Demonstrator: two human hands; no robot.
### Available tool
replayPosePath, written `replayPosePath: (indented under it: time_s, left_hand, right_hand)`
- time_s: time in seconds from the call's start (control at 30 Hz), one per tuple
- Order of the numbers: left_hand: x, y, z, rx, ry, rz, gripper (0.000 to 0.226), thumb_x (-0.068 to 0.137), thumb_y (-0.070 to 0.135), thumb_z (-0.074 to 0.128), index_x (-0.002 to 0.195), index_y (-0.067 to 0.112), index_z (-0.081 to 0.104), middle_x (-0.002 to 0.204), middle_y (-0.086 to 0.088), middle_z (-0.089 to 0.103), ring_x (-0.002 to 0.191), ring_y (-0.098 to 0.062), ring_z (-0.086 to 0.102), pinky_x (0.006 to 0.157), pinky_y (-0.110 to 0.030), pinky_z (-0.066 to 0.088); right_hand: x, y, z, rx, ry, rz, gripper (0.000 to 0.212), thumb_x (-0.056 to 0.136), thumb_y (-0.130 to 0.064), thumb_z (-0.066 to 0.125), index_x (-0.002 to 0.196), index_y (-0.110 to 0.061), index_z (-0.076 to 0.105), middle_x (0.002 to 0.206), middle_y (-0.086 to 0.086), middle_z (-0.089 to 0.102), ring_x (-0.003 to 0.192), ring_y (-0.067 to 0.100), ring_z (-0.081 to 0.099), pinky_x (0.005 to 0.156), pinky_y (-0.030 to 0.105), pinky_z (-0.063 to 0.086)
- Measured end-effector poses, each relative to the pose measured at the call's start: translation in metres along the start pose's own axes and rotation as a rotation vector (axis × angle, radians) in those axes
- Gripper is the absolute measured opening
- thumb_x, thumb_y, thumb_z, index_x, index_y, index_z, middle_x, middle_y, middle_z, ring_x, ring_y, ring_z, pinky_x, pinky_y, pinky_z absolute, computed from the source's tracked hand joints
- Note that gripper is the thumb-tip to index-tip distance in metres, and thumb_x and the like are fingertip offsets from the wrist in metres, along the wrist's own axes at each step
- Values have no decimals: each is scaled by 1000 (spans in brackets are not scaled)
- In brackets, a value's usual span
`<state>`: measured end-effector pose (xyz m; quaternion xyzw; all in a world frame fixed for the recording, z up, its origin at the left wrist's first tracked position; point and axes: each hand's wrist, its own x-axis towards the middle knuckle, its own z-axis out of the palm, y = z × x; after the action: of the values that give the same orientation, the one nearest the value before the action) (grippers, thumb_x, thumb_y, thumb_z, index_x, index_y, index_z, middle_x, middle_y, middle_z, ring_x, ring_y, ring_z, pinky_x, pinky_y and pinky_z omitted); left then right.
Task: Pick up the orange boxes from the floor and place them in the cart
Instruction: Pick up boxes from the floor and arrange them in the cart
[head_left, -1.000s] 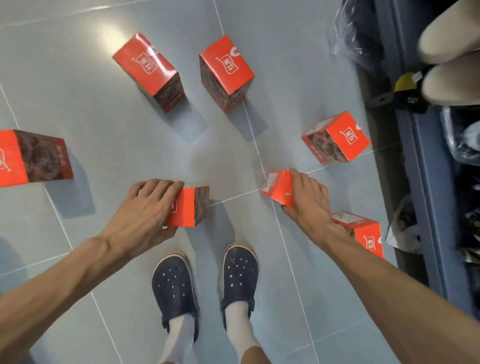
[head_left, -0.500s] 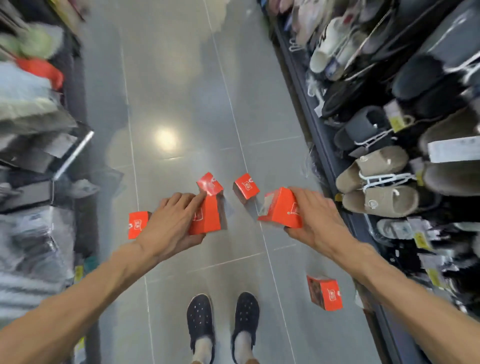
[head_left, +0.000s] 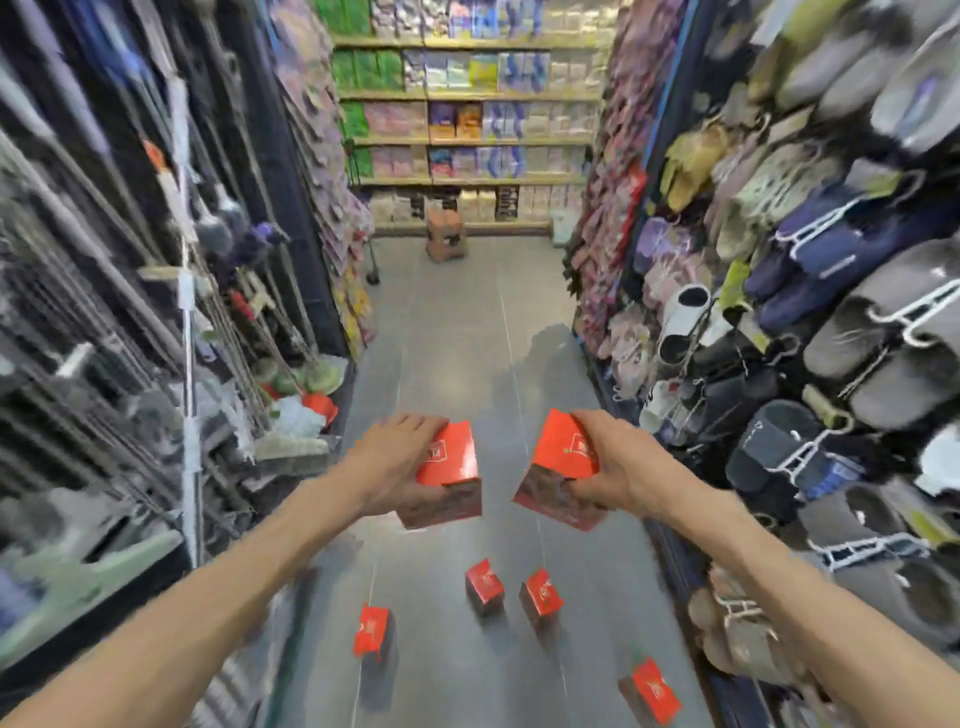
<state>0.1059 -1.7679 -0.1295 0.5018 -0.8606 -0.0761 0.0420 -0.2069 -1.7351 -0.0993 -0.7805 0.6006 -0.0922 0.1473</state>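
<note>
My left hand (head_left: 387, 462) grips one orange box (head_left: 448, 470) from its left side, held up at chest height. My right hand (head_left: 618, 462) grips a second orange box (head_left: 563, 470) from its right side, tilted, a short gap from the first. Several more orange boxes lie on the grey tiled floor below: one at the left (head_left: 371, 631), two side by side in the middle (head_left: 484, 587) (head_left: 541, 597), and one at the lower right (head_left: 652, 691). No cart is in view.
I stand in a narrow shop aisle. Mops and brooms (head_left: 218, 322) hang along the left rack. Slippers (head_left: 841, 322) hang on the right rack. A stack of goods (head_left: 445, 236) stands on the floor before the far shelves (head_left: 467, 130).
Both hands have lifted their boxes off the floor and up. My view has swung from the floor and my feet up to the aisle ahead.
</note>
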Motion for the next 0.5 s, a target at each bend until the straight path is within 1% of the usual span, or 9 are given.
replayPosePath:
  time_s: [0.1, 0.17, 0.2, 0.27, 0.33, 0.4, 0.5]
  left_hand:
    - [-19, 4, -43, 45, 52, -55, 96, 66, 76, 57, 142, 21, 42, 126, -4, 60, 113, -28, 55, 91, -42, 46]
    - [-38, 9, -63, 39, 74, -130, 94, 69, 69, 63, 145, 20, 39, 127, -2, 57, 114, -24, 52, 93, -37, 44]
    - [-48, 12, -71, 35, 87, -176, 92, 70, 67, 64, 145, 20, 39, 126, -1, 56, 114, -23, 51, 91, -35, 43]
    - [-75, 19, -85, 11, 130, -272, 85, 71, 68, 64, 140, 25, 40, 121, 5, 55, 111, -19, 51, 87, -33, 46]
    - [-109, 28, -95, -3, 165, -372, 82, 70, 69, 63, 137, 29, 40, 118, 7, 56, 108, -18, 53, 85, -34, 49]
    - [-148, 40, -102, 18, 184, -487, 84, 70, 69, 62, 139, 27, 40, 118, 5, 57, 106, -18, 53, 83, -36, 50]
    - [-219, 61, -108, 41, 225, -670, 80, 69, 69, 62, 135, 26, 44, 118, 3, 59, 106, -19, 54, 83, -37, 50]
  right_hand:
    - [8, -17, -37, 19, 5, -78, 87, 59, -70, 62, 134, -31, 45, 115, -6, 62, 105, 20, 61, 88, 41, 50]
    - [15, -30, -54, 35, -5, -157, 86, 61, -67, 67, 136, -32, 44, 116, -8, 61, 105, 17, 60, 89, 41, 51]
    - [20, -35, -59, 36, -16, -203, 87, 63, -65, 70, 138, -31, 43, 118, -7, 61, 106, 17, 60, 89, 41, 52]
    - [28, -51, -70, 33, -49, -293, 89, 67, -60, 75, 142, -28, 40, 125, -4, 59, 107, 18, 60, 91, 40, 52]
    - [33, -70, -76, 16, -63, -395, 88, 69, -58, 77, 143, -26, 40, 127, -2, 59, 107, 19, 59, 91, 39, 52]
    - [34, -95, -76, -36, -80, -502, 84, 72, -56, 78, 141, -25, 43, 125, -1, 59, 107, 20, 59, 89, 37, 50]
    - [27, -143, -72, -64, -157, -648, 81, 72, -55, 79, 138, -25, 44, 123, -2, 58, 104, 19, 58, 89, 37, 52]
